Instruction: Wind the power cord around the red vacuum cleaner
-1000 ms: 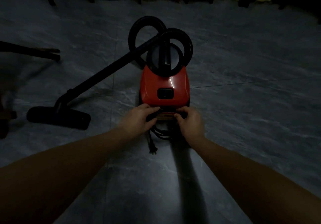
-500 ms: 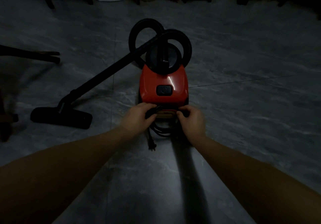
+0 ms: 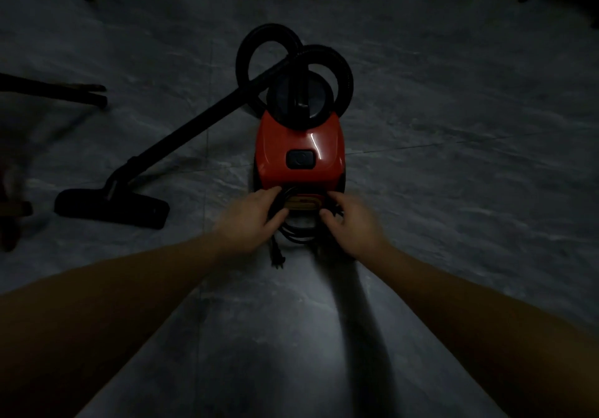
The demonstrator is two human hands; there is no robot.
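It was dim: a pale patch lit the floor (image 3: 269, 336) nearer than the grip; glare streaked the red vacuum cleaner (image 3: 291, 135) beyond it.

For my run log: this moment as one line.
left hand: grips power cord | right hand: grips power cord | plug: on floor | red vacuum cleaner: upright
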